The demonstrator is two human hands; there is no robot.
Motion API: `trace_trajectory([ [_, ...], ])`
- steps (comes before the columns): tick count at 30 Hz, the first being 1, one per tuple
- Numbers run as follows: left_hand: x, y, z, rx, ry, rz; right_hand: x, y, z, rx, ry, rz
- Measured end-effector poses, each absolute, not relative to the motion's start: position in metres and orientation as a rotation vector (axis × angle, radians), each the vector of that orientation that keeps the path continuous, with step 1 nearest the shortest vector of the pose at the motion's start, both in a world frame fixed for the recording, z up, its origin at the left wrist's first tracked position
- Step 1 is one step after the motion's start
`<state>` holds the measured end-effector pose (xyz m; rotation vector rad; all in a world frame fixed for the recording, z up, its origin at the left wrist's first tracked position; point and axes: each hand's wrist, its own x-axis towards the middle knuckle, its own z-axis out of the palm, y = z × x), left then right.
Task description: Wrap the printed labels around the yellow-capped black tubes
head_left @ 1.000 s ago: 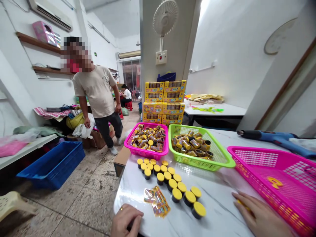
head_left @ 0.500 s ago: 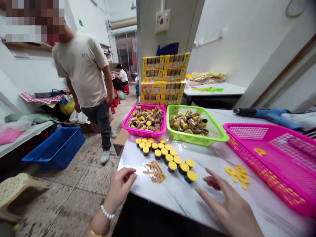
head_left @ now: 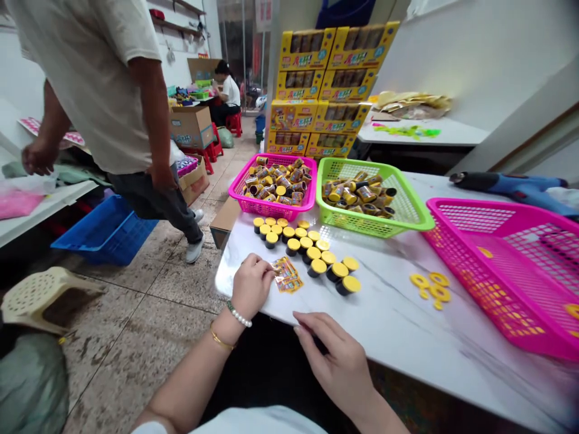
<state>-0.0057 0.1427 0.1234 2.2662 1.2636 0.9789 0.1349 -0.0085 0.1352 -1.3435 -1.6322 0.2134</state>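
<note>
My left hand [head_left: 252, 286] is at the table's front left edge. Its thumb and fingers pinch the left side of a small pile of colourful printed labels [head_left: 290, 278]. My right hand [head_left: 337, 355] hovers at the front edge, holding nothing, its thumb and index finger a little apart. Beyond the labels stand several small black tubs with yellow lids [head_left: 318, 267], upright in loose rows. Behind them a pink basket [head_left: 277, 209] and a green basket [head_left: 384, 228] hold many small labelled tubs.
To the right lie yellow plastic rings [head_left: 438, 278], a large pink basket [head_left: 486, 301] and a blue heat-gun-like tool [head_left: 511, 184]. Stacked yellow boxes [head_left: 294, 114] rise behind. On the left, a person [head_left: 104, 90] stands near a blue crate [head_left: 108, 235] and a stool [head_left: 40, 295].
My left hand has moved right to the labels and closed on their edge. My right hand has drawn left towards the front edge. The view has tilted down; the standing person has shifted left.
</note>
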Motion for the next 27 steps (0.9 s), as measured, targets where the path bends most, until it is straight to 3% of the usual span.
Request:
trace_trajectory([
  [5,-0.016,0.120,0.141,2.203,1.063,1.354,0.136,0.013,0.142,-1.440,-1.276,0.696],
  [10,-0.018,0.093,0.157,2.172,0.952,1.389,0.131,0.050,0.155,-1.264,-1.017,1.131],
  [20,-0.052,0.085,0.149,0.858,0.834,0.952,0.105,0.039,0.151,-1.235,-1.005,1.105],
  [27,-0.067,0.068,0.152,1.041,0.888,0.986,0.099,0.019,0.151,-1.190,-1.078,1.182],
])
